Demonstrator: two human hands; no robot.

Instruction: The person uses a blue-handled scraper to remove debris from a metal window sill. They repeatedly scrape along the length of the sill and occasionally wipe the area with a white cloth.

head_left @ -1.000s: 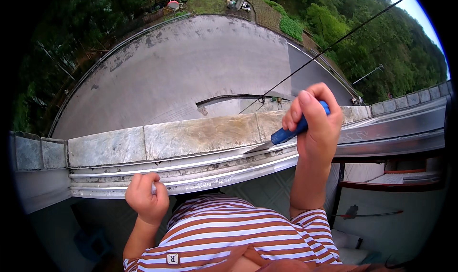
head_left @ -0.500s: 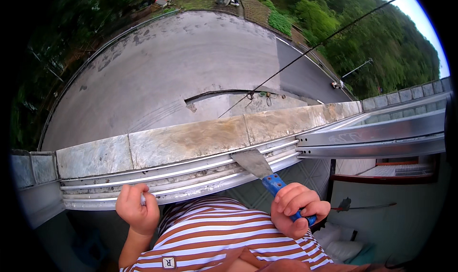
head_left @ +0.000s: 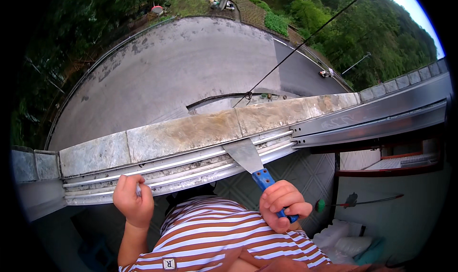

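Observation:
My right hand (head_left: 282, 206) is wrapped round the blue handle of a putty knife (head_left: 245, 155). Its wide flat metal blade lies across the grooves of the white window track (head_left: 191, 169), tip near the outer stone ledge. Dark dirt and grime show along the grooves. My left hand (head_left: 132, 200) is closed in a loose fist over the inner edge of the track, further left. A small pale thing shows between its fingers, too little of it to name.
Beyond the track runs a stone-tiled ledge (head_left: 181, 133), with a drop to a grey paved yard (head_left: 167, 71). Sliding metal window frames (head_left: 372, 114) stand at the right. A black cable crosses the view. Indoors, white bags (head_left: 353, 243) lie low at the right.
My right hand and the putty knife have shifted left along the track, the blade turned more upright. My left hand stays closed in nearly the same place. The view has shifted slightly.

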